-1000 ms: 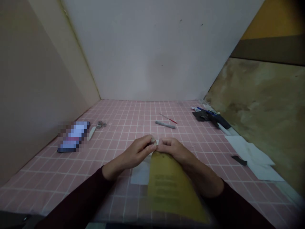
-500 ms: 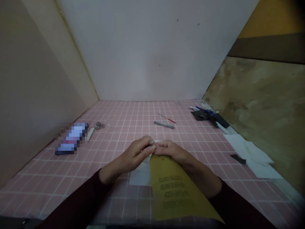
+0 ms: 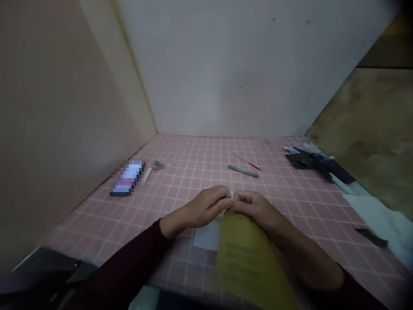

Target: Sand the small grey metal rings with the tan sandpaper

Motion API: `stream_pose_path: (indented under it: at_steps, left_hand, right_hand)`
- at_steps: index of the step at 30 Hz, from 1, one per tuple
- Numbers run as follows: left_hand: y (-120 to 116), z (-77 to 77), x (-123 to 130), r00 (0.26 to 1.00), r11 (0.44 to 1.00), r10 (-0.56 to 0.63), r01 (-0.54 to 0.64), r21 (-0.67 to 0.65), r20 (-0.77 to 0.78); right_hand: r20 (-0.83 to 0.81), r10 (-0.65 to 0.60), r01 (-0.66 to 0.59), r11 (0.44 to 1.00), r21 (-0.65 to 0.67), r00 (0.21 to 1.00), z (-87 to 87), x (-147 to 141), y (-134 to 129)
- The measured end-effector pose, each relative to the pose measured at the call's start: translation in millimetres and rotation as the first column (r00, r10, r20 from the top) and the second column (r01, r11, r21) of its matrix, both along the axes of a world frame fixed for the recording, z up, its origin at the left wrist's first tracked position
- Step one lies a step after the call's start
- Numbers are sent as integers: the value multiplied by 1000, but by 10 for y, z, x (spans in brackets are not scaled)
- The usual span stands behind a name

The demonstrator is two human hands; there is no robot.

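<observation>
Where the yellow sheet (image 3: 248,262) is: although its printed lines are too blurred to read, you have it directly before you, with its far end at your hands and its broader part running back toward your body.
Right hand: your right hand (image 3: 254,206) has its fingers curled, and the thumb and forefinger seem pinched upon the far end of the yellow sheet, with no wide gap left.
Left hand: your left hand (image 3: 206,209) meets the right one at this same end; its fingers are bent, but how tightly they press, and upon what, I cannot tell, because the tips are blurred and partly hidden.
White paper: the white paper (image 3: 205,237) shows below your left hand, just beside the yellow sheet.
Step at the far end: in my judgement, you are at fine finger work there, both hands together.
Next move at the sheet: it calls, I would say, for the right fingers to hold this end steady and for small motions of the left, so that the sheet does not slip or crease.
Bench beyond the hands: on the bench (image 3: 180,178) lie the grey rod (image 3: 243,171) and the thin red-handled tool (image 3: 254,165), near each other, touched by neither hand.
Left side: the phone (image 3: 129,177) lies there, near the white strip (image 3: 147,175).
</observation>
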State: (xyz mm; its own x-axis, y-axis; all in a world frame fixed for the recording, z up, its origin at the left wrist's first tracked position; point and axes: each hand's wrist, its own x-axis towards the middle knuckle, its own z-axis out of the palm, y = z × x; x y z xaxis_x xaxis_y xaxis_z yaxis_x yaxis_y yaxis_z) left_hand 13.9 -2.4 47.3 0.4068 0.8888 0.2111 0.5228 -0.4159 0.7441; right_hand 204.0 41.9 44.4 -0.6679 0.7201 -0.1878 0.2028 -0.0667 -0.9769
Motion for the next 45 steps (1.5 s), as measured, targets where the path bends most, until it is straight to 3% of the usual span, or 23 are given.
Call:
stream_pose_path:
  at_steps: [2,4,5,7,9,10,12,14,16,17,19,21,22,24,26,28,31,33,34,36,37,39,45]
  left_hand:
    - [27,-21,-16,1000,996,-16,14,-91,-27]
    - [30,-18,-23,1000,992,-20,20,-123,4]
    - [22,-7,-20,999,994,-16,20,-104,33]
    - [-5,23,-6,997,999,-20,22,-25,75]
    - [-23,42,8,997,998,-39,36,49,66]
    - [-23,41,11,998,997,-44,41,61,43]
    - [-9,23,8,999,999,-30,30,19,-20]
    - [10,0,0,998,998,-18,14,-65,-62]
    - [14,-8,-3,999,996,-10,5,-91,-54]
    - [8,-4,-1,999,997,-11,8,-72,-31]
    - [-10,12,7,1000,1000,-23,22,5,18]
    - [-20,21,14,999,997,-37,35,63,28]
    - [-18,17,14,999,997,-32,31,64,14]
    - [0,-5,8,1000,1000,-9,9,3,-27]
    - [21,-30,-3,999,996,-7,3,-93,-44]
    - [24,-36,-7,1000,993,-13,10,-115,-21]
    - [-6,-4,6,999,1000,-9,9,4,38]
    - [-20,15,14,999,997,-8,4,72,53]
    - [-19,16,13,999,998,-7,3,68,50]
    - [1,0,3,999,1000,3,-2,-19,36]
    - [16,-15,-5,999,995,-13,16,-100,31]
    - [51,-53,-21,999,979,-20,29,-200,48]
    - [157,-192,-144,968,929,132,-47,-368,212]
  right_hand:
    - [44,-121,99,934,343,992,5,-5,-24]
    - [39,-158,126,895,427,987,15,-9,-39]
    - [33,-129,110,932,344,991,16,-9,-38]
    - [0,-18,18,999,36,1000,7,-7,-21]
    - [-41,64,-71,976,-205,997,-9,-6,-1]
    - [-37,65,-72,973,-219,997,-15,-7,3]
    - [29,-8,9,1000,-20,1000,-16,-12,-6]
    - [74,-131,104,952,288,989,-4,-18,-25]
    - [67,-174,134,908,396,983,9,-16,-33]
    - [61,-141,113,937,331,988,10,-12,-28]
    - [26,-27,25,998,53,999,2,-1,-7]
    - [-20,47,-49,981,-187,999,-14,4,14]
    - [-23,50,-54,975,-213,998,-19,3,18]
    - [22,-11,12,999,-41,1000,-18,-8,10]
    - [60,-113,95,963,254,992,-7,-20,-9]
    - [49,-147,122,933,339,988,0,-24,-18]
    - [-6,-5,5,1000,-28,1000,-16,-12,8]
    - [-55,50,-61,971,-232,997,-32,-4,32]
    - [-56,48,-61,969,-241,997,-36,-5,37]
    - [-9,6,-7,997,-76,1000,-32,-15,30]
    - [25,-31,28,995,98,999,-25,-25,20]
    - [72,-118,80,912,402,990,-4,-47,1]
    - [248,-98,-78,784,615,964,176,-44,-46]
